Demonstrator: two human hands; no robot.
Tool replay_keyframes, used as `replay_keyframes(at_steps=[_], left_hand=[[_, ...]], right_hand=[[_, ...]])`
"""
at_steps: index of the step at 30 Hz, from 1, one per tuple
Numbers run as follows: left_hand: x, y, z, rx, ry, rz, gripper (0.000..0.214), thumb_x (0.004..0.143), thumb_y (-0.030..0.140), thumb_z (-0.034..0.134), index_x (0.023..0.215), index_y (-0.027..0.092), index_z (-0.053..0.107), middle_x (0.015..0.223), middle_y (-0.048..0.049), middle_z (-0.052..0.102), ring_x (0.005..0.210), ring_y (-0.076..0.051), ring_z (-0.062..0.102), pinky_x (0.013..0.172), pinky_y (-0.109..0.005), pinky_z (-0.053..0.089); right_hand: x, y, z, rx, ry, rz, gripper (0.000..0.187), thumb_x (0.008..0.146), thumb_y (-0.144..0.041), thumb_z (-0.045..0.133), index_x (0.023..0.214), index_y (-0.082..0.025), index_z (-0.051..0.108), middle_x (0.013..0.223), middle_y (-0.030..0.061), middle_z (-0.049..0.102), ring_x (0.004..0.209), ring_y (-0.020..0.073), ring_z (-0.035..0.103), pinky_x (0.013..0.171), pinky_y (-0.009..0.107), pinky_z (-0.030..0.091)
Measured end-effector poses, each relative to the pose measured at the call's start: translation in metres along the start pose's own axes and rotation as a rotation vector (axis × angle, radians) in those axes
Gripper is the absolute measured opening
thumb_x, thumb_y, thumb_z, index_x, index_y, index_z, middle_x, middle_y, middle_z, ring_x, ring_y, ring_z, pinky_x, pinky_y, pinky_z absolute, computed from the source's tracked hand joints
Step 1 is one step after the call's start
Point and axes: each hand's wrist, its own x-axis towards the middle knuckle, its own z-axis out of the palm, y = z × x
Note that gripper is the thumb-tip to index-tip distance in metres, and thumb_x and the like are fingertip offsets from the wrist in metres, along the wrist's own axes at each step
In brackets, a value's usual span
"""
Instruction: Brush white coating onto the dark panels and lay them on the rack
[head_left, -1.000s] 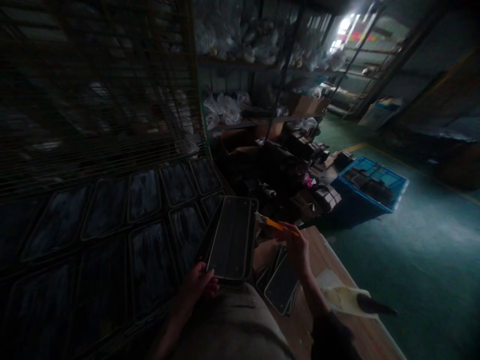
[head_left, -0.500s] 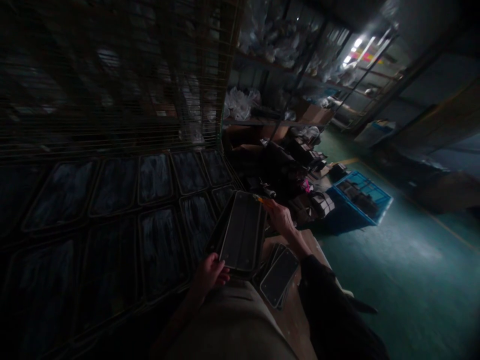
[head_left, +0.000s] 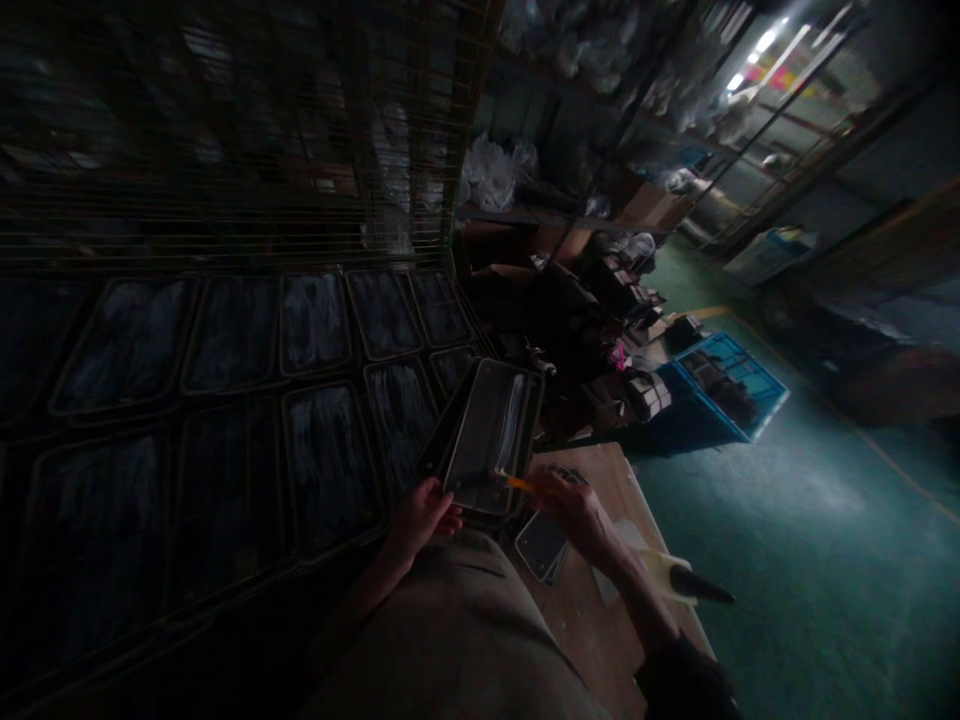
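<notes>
My left hand (head_left: 426, 515) grips the near left corner of a dark rectangular panel with rounded corners (head_left: 480, 430), tilted in front of me. Another dark panel shows underneath it. In my right hand (head_left: 574, 510) is a small brush with an orange handle (head_left: 517, 482), its tip at the panel's lower right part. A streaky pale wet band (head_left: 512, 415) runs along the panel's right side. Below my right hand, more dark panels (head_left: 536, 545) lie stacked on a wooden board (head_left: 570, 620).
Rows of similar panels with whitish streaks (head_left: 326, 460) lie to the left beside a wire mesh (head_left: 300, 220). A pale bottle with a dark nozzle (head_left: 675, 578) lies at the board's right edge. Beyond stand a blue crate (head_left: 720, 400) and shelves with plastic bags (head_left: 495, 175).
My right hand has drawn the brush from the panel's far end toward me, and a pale streak now shows on the panel. My left hand keeps its grip. The view has shifted slightly.
</notes>
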Motion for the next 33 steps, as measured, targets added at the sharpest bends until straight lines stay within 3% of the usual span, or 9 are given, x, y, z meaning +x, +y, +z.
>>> replay_keyframes(at_steps=[3, 6, 10, 14, 20, 24, 30, 33], left_hand=[[-0.001, 0.001, -0.001, -0.015, -0.023, -0.001, 0.043, 0.071, 0.052, 0.069, 0.084, 0.020, 0.044, 0.069, -0.0037, 0.070, 0.054, -0.017, 0.069, 0.043, -0.020, 0.049], [-0.001, -0.001, 0.000, 0.009, -0.012, 0.021, 0.040, 0.072, 0.050, 0.068, 0.084, 0.019, 0.045, 0.067, -0.0034, 0.069, 0.053, -0.016, 0.068, 0.043, -0.020, 0.050], [0.004, -0.005, 0.000, 0.022, 0.014, 0.038, 0.042, 0.070, 0.050, 0.070, 0.086, 0.020, 0.045, 0.063, -0.0022, 0.068, 0.048, -0.016, 0.066, 0.042, -0.021, 0.049], [0.005, -0.004, 0.001, -0.001, 0.014, 0.028, 0.044, 0.068, 0.050, 0.071, 0.084, 0.020, 0.043, 0.061, -0.0014, 0.068, 0.047, -0.017, 0.066, 0.041, -0.021, 0.049], [0.001, 0.005, 0.002, -0.017, 0.004, -0.008, 0.043, 0.067, 0.046, 0.073, 0.083, 0.021, 0.042, 0.060, -0.0008, 0.067, 0.048, -0.017, 0.066, 0.043, -0.023, 0.050], [-0.001, 0.008, 0.002, -0.010, 0.013, -0.015, 0.038, 0.070, 0.043, 0.071, 0.083, 0.021, 0.042, 0.060, -0.0005, 0.067, 0.048, -0.016, 0.066, 0.043, -0.022, 0.049], [-0.002, 0.005, 0.003, -0.037, 0.023, 0.017, 0.041, 0.069, 0.046, 0.071, 0.084, 0.020, 0.043, 0.061, 0.0002, 0.067, 0.047, -0.015, 0.066, 0.041, -0.020, 0.048], [-0.001, 0.003, 0.002, -0.054, 0.025, 0.029, 0.045, 0.066, 0.048, 0.073, 0.084, 0.020, 0.043, 0.060, 0.0001, 0.067, 0.046, -0.016, 0.065, 0.040, -0.019, 0.048]], right_hand=[[-0.004, -0.003, 0.000, 0.122, -0.077, 0.009, 0.030, 0.099, -0.037, 0.043, 0.113, -0.019, 0.062, 0.081, 0.0038, 0.070, 0.071, 0.0157, 0.068, 0.062, 0.023, 0.051], [0.016, 0.007, -0.003, 0.215, -0.083, -0.003, 0.032, 0.098, -0.040, 0.044, 0.110, -0.018, 0.064, 0.076, 0.0028, 0.070, 0.066, 0.0152, 0.068, 0.062, 0.024, 0.053], [0.066, 0.032, -0.012, 0.217, 0.109, -0.007, 0.035, 0.097, -0.044, 0.044, 0.107, -0.016, 0.063, 0.075, 0.0037, 0.070, 0.066, 0.0159, 0.068, 0.063, 0.025, 0.055], [0.113, 0.046, -0.024, 0.036, 0.314, -0.060, 0.036, 0.096, -0.042, 0.044, 0.112, -0.016, 0.061, 0.077, 0.0039, 0.069, 0.069, 0.0164, 0.068, 0.064, 0.025, 0.053], [0.154, 0.043, -0.020, -0.095, 0.360, -0.109, 0.032, 0.096, -0.036, 0.046, 0.117, -0.018, 0.062, 0.089, 0.0040, 0.071, 0.080, 0.0176, 0.068, 0.071, 0.025, 0.051], [0.152, 0.042, -0.004, -0.127, 0.273, -0.143, 0.029, 0.095, -0.033, 0.048, 0.115, -0.017, 0.062, 0.095, 0.0059, 0.071, 0.082, 0.0183, 0.069, 0.072, 0.025, 0.051], [0.106, 0.034, -0.004, 0.151, -0.025, -0.135, 0.032, 0.098, -0.038, 0.043, 0.114, -0.017, 0.061, 0.081, 0.0045, 0.071, 0.074, 0.0169, 0.070, 0.068, 0.026, 0.055], [0.106, 0.029, -0.011, 0.254, 0.031, -0.103, 0.033, 0.097, -0.040, 0.044, 0.113, -0.016, 0.061, 0.078, 0.0046, 0.070, 0.069, 0.0167, 0.069, 0.066, 0.027, 0.056]])
